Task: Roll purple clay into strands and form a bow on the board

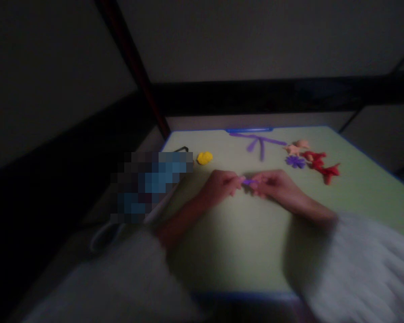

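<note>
Over the middle of the pale table, my left hand [221, 181] and my right hand [276, 185] meet, fingertips pinched on a small purple strip of what looks like modelling clay [248, 182]. Most of the strip is covered by the fingers, and the picture is dim and blurred. Beyond the hands lie long thin purple clay strips [261, 148]. To the right of these is a purple flower-like clay shape [295, 162]. A yellow clay lump [204, 158] sits beyond my left hand.
The table [235, 255] has a blue edge, with a blue bar [249, 130] at its far side. Red clay shapes [330, 172] and peach-coloured clay pieces [292, 150] lie at the right. A blurred-out bluish item [158, 181] is at the left edge. A wall [256, 45] stands behind.
</note>
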Available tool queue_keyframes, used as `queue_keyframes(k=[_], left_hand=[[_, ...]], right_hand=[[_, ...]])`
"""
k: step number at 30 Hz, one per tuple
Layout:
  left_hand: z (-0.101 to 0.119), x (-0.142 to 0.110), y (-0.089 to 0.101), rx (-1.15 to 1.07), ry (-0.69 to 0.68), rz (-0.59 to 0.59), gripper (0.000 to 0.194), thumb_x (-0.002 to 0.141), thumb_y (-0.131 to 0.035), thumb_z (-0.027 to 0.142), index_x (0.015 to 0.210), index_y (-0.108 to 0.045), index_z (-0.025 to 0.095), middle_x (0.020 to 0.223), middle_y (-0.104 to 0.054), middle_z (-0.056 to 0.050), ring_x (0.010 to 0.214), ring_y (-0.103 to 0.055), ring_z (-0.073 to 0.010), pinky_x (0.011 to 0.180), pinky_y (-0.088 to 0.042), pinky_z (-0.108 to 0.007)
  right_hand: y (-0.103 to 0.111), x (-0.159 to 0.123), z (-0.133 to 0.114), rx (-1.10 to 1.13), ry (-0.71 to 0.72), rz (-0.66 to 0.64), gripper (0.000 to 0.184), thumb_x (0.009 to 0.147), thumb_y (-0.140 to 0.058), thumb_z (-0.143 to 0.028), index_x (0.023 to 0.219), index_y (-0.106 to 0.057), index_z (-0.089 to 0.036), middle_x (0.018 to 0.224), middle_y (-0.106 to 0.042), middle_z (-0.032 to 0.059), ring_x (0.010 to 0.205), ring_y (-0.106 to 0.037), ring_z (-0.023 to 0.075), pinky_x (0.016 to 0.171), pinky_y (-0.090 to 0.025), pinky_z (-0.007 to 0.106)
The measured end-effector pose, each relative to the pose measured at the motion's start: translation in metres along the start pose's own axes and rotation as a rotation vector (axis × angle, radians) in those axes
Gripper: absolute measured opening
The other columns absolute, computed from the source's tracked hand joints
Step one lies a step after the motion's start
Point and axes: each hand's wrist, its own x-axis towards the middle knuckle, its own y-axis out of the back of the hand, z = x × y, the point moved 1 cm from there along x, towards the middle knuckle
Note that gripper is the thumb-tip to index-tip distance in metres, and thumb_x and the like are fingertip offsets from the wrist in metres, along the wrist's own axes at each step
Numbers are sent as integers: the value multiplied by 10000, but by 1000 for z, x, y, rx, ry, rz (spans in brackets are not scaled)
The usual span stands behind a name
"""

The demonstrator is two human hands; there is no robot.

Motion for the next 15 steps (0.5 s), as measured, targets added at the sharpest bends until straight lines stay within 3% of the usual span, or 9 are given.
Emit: queue_keyframes(k=[7, 12, 15], left_hand=[[1, -1, 1, -9, 4, -5, 295, 815, -507, 287, 568, -591, 148, 407, -472, 52, 386, -392, -57, 418, -298, -170], [-4, 0, 1, -180, 80, 16, 412, 884, -378, 384, 611, -569, 140, 425, -488, 34, 371, -381, -62, 415, -307, -184], [-4, 1, 0, -165, 58, 18, 429, 885, -367, 399, 591, -547, 144, 423, -468, 36, 388, -382, -67, 427, -306, -191]], right_hand=[[0, -1, 0, -4, -5, 1, 341, 694, -718, -495, 723, -700, -156, 569, -643, 18, 485, -529, 104, 462, -428, 247], [0, -1, 1, 1, -6, 14, 339, 697, -718, -491, 721, -696, -153, 569, -641, 16, 480, -523, 99, 458, -421, 241], [0, -1, 2, 6, -8, 16, 349, 695, -718, -497, 731, -697, -150, 575, -645, 19, 484, -526, 101, 465, -425, 243]])
